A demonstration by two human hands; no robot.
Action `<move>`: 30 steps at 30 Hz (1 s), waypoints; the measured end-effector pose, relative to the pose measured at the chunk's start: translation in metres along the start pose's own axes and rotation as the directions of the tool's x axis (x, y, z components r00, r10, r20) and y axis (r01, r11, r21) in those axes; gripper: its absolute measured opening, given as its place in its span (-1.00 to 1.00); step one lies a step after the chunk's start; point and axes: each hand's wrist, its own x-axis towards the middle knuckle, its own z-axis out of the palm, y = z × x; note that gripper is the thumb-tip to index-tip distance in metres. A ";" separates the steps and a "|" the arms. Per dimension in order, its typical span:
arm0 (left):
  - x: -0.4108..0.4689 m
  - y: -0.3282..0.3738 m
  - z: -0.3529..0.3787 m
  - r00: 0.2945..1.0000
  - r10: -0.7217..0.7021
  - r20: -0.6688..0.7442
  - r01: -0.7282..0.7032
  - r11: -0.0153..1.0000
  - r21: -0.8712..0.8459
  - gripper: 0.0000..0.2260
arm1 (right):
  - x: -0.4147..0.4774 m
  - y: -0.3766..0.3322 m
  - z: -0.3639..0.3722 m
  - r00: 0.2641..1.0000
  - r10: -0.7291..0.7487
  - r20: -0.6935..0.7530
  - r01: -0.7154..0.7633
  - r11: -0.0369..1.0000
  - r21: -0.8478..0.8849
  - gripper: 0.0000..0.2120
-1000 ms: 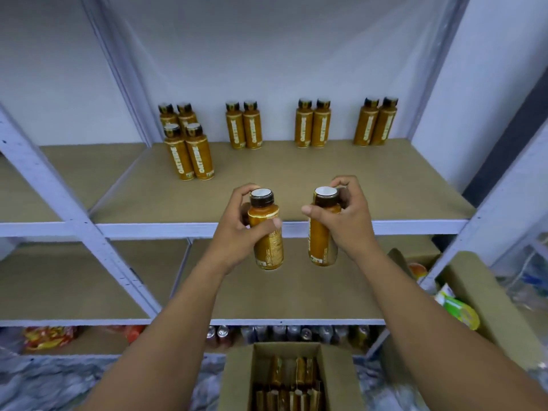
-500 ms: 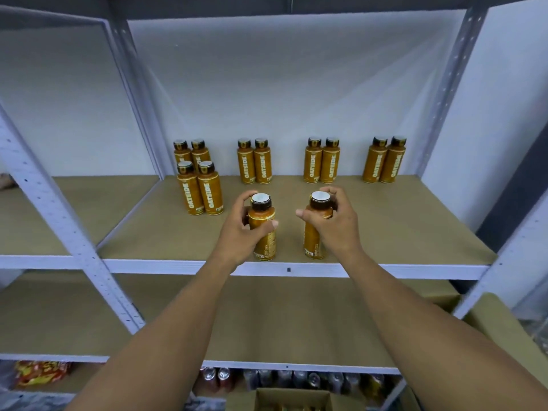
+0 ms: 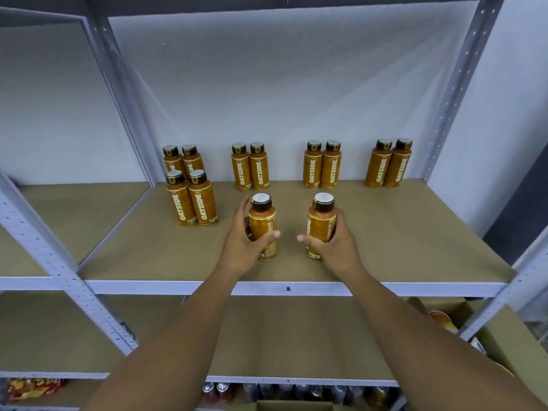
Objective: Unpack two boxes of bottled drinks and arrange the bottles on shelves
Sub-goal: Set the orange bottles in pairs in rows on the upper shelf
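Two grips, both curled round bottles: your left hand [image 3: 244, 250] holds the left bottle [image 3: 262, 222], your right hand [image 3: 336, 249] the right bottle [image 3: 321, 223], upright at the shelf [image 3: 415, 232] front. Set bases flat, side by side, labels forward, before the rear pair [image 3: 258, 170].

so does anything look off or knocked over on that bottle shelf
Nothing spilled, tipped or damaged. The shelved bottles stand upright in pairs on the shelf, names facing front. Only quirk: the left bottle, held by the left hand, and the right bottle, held by the right hand, have labels turned sideways.
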 end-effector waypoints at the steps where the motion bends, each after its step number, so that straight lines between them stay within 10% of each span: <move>1: 0.002 -0.003 0.001 1.000 -0.015 0.008 0.015 1.000 0.005 -0.11 | 0.002 0.003 0.001 1.000 0.014 0.020 -0.014 1.000 -0.007 -0.13; 30: -0.002 -0.020 0.011 0.990 -0.037 -0.133 0.065 0.976 0.208 0.00 | 0.002 0.014 0.007 0.987 -0.006 -0.162 -0.007 0.997 -0.077 -0.08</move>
